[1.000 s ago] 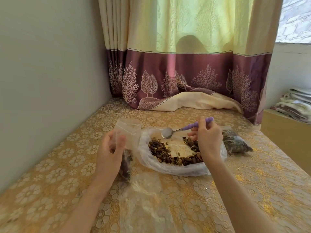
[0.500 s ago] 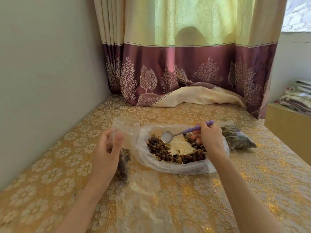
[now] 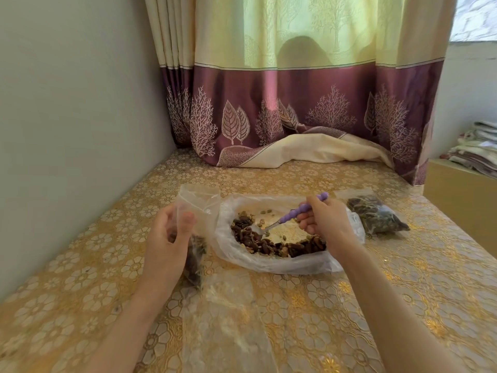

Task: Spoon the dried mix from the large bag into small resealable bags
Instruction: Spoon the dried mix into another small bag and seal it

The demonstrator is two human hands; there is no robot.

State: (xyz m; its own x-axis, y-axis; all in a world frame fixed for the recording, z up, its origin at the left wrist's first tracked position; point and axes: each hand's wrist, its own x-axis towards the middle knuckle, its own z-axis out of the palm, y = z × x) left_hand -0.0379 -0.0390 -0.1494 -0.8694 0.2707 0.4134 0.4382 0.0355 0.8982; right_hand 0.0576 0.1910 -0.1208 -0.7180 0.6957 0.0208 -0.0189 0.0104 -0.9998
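The large clear bag (image 3: 269, 265) lies open on the table, with brown and green dried mix (image 3: 271, 244) ringed inside it. My right hand (image 3: 326, 224) grips a spoon (image 3: 295, 214) with a purple handle, its metal bowl dipped down into the mix. Left of the large bag, my left hand (image 3: 168, 238) holds a small resealable bag (image 3: 199, 208) upright by its upper edge; some dark mix sits in its bottom. A filled small bag (image 3: 376, 216) lies to the right of the large one.
Empty clear bags (image 3: 228, 313) lie flat on the gold floral tablecloth (image 3: 403, 278) in front of me. A wall runs along the left, a purple and yellow curtain (image 3: 295, 103) hangs at the back, and a cabinet with folded cloths (image 3: 473, 149) stands at the right.
My right hand has tipped the spoon down from above the large bag into the mix. My left hand keeps the small bag in the same place.
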